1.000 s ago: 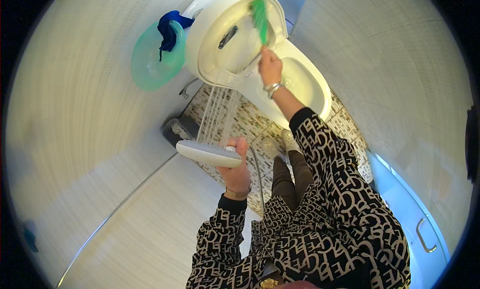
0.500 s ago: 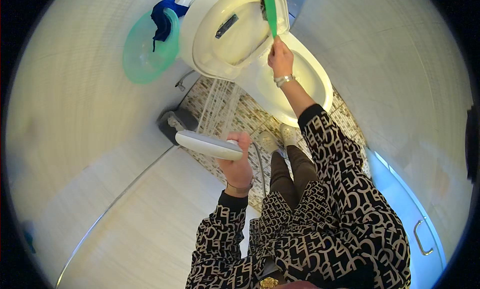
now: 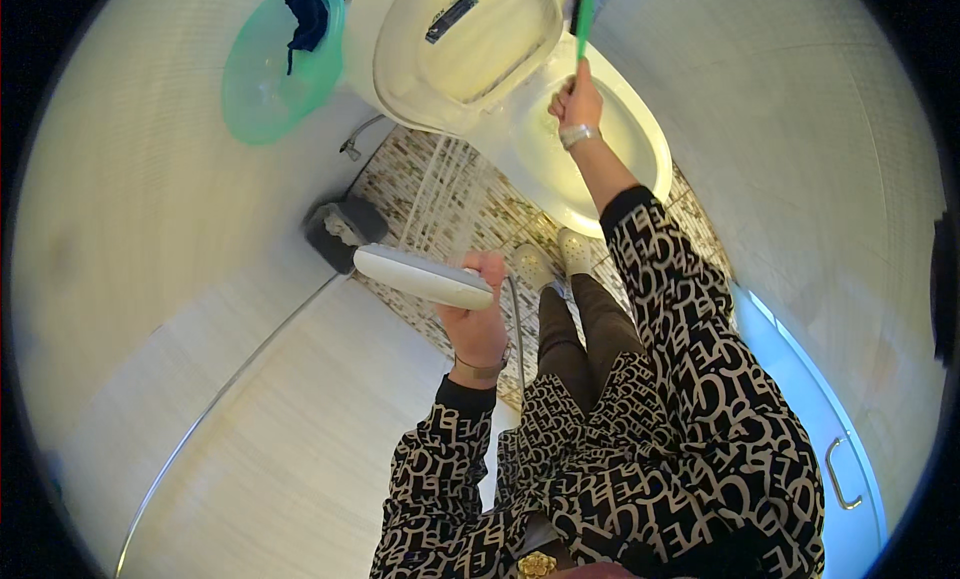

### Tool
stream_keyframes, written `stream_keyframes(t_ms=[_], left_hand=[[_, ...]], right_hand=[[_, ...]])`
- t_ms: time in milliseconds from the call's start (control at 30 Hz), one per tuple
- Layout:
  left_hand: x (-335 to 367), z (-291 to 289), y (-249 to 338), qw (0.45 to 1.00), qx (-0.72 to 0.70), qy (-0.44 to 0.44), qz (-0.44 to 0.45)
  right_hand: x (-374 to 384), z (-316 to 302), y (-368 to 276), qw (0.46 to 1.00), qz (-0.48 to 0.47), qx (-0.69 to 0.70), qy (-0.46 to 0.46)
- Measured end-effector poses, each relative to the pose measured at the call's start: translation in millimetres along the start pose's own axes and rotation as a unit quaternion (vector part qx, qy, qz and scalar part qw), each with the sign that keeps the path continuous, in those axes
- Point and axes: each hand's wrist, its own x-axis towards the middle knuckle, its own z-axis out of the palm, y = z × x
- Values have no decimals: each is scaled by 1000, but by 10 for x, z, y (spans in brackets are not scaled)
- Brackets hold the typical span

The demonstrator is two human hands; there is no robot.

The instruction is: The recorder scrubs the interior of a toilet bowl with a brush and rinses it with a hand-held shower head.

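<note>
Green basin (image 3: 255,99) beside the toilet (image 3: 525,144)

Toilet (image 3: 655,144) before me, basin (image 3: 260,89) to its left
A cloth (image 3: 308,21) hangs over the basin's edge; the bin (image 3: 371,222) stands on the floor (image 3: 390,174), beyond my shower head (image 3: 425,279).

Shower head (image 3: 424,277): white, broad, flat, tilted, in the left hand (image 3: 477,324); thin water streams (image 3: 432,191) leave its far face.
Brush (image 3: 585,24): green, dark bristles facing left, in the right hand (image 3: 582,101), beside the right edge of the raised lid (image 3: 490,64).
Toilet (image 3: 657,151): off-white, lid up, bowl (image 3: 627,114) uncovered beneath the right hand.
</note>
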Motion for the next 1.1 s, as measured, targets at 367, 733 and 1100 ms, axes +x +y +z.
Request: stream_keyframes(t_ms=[367,733,1100], left_hand=[[81,-58,35,999,20,-24,-22],[153,-158,188,997,5,-6,82],[-106,-254,40,997,33,50,57]], right_hand=[[-142,496,-145,988,125,92,6],[-1189,1016,0,969,-105,-90,-204],[-1032,444,351,854,-261,-353,-278]])
